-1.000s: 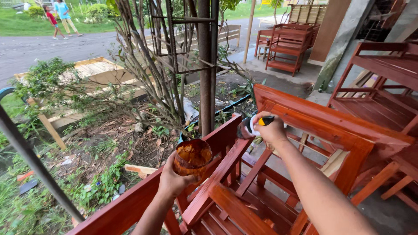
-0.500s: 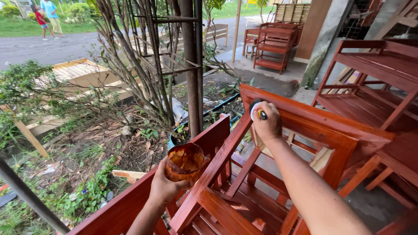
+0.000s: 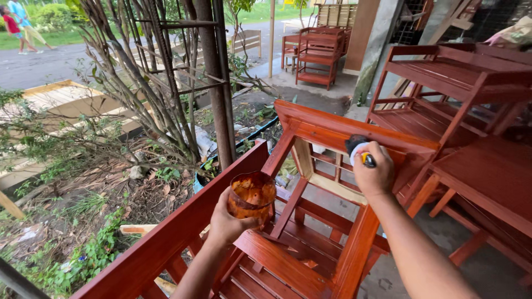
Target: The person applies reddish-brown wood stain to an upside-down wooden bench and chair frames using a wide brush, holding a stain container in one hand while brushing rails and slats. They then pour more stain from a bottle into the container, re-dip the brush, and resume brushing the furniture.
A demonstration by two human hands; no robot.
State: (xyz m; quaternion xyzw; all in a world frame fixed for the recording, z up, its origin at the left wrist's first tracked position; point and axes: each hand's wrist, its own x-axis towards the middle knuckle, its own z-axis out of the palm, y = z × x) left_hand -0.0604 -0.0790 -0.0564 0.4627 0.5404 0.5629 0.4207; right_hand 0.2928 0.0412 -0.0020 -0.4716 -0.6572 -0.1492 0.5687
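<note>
Left hand point(image 3: 230, 224) wraps a stain-smeared cup point(image 3: 252, 195) upright over the red chair point(image 3: 310, 243), close for dipping, while right hand point(image 3: 374, 174) is clamped on a brush point(image 3: 357, 148) pressed to the top rail point(image 3: 354, 130), coating it.

Both hands point(image 3: 235, 221) point(image 3: 374, 174) in closed grip.

Bare tree trunk point(image 3: 213, 83), stacked red chairs point(image 3: 313, 52) (distant), road point(image 3: 50, 63)
</note>
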